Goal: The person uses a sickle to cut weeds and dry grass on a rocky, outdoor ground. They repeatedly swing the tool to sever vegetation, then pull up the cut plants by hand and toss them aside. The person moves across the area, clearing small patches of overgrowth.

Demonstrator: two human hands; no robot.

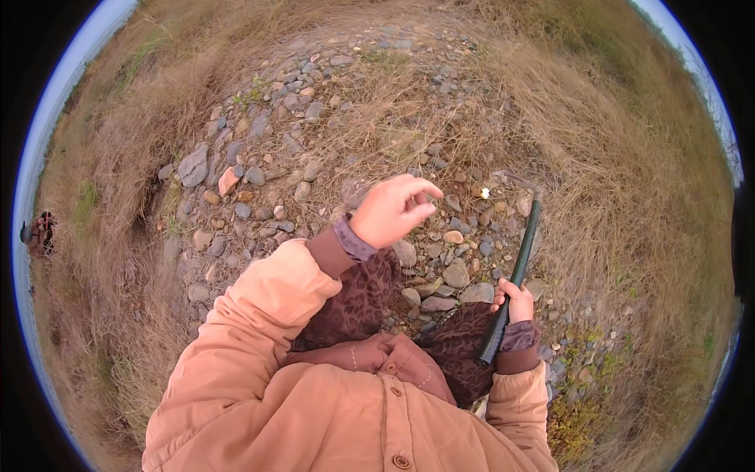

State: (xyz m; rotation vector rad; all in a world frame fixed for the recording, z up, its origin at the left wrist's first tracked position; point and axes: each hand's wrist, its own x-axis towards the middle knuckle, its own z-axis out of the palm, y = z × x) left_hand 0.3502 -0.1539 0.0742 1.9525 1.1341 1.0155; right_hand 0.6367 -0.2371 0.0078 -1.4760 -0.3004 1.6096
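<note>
My left hand (398, 209) is raised above the stony ground, its thumb and fingers curved with a gap between them. Nothing shows between them. My right hand (514, 301) is closed around the dark green handle of a hand tool (527, 236), near its black lower end. The tool's narrow metal head (519, 180) points left and lies at the dry grass and stones. A small white object (485, 193), too small to identify, lies on the soil just below that head, to the right of my left hand.
Loose stones (456, 273) cover the ground before my knees, with a larger grey rock (193, 166) farther left. Dry grass (619, 177) surrounds the stony patch. Low green plants (575, 419) grow at the lower right. Another person (40, 235) is far off at the left edge.
</note>
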